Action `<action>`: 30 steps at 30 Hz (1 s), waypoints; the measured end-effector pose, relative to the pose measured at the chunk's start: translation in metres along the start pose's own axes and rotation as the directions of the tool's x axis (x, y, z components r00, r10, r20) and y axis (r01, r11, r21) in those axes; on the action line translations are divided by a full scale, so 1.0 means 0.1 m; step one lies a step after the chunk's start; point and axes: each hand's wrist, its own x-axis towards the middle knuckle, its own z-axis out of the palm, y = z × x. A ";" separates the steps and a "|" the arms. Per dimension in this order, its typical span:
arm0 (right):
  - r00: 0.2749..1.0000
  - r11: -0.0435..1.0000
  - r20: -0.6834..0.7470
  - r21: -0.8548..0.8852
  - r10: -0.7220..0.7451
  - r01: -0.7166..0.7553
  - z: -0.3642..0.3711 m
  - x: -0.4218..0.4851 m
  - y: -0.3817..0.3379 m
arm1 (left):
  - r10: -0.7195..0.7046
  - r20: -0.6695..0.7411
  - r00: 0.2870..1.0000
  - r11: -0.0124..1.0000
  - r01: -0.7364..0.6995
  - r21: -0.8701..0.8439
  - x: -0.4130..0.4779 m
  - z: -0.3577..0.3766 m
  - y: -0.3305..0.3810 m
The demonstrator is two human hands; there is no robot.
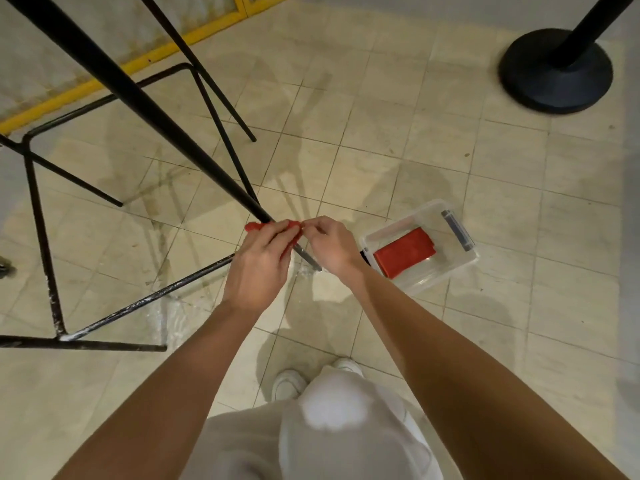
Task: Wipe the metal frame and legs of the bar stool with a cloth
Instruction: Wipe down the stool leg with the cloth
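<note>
Fingers (275,237) of my left hand (261,263) and right hand (334,249) are clamping the red cloth (254,226) round the stool leg (138,98), which is slanting up-left away from them, foot just below.

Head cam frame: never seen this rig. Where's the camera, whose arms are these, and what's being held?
No machine: a person wears one wide-angle camera on the head, looking forward and down. The left hand grips a red cloth low on a black stool leg; the right hand pinches the cloth's end. On the tiled floor to the right stands a clear box holding a folded spare cloth. The round black base at top right is a separate stand.
</note>
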 end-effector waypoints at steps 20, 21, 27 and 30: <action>0.996 0.995 0.052 0.054 0.076 -0.079 0.24 0.22 0.36 | 0.182 0.285 0.941 0.891 -0.281 0.356 0.07 0.32 -0.21; 0.995 0.995 0.050 0.051 0.084 -0.087 0.23 0.24 0.41 | 0.169 0.301 0.939 0.893 -0.274 0.355 0.06 0.37 -0.19; 0.991 0.990 0.006 0.042 0.136 -0.136 0.15 0.33 0.56 | 0.209 0.206 0.956 0.886 -0.275 0.374 0.06 0.39 -0.28; 0.992 0.991 0.017 0.047 0.125 -0.126 0.16 0.36 0.59 | 0.223 0.244 0.944 0.882 -0.302 0.361 0.03 0.52 -0.29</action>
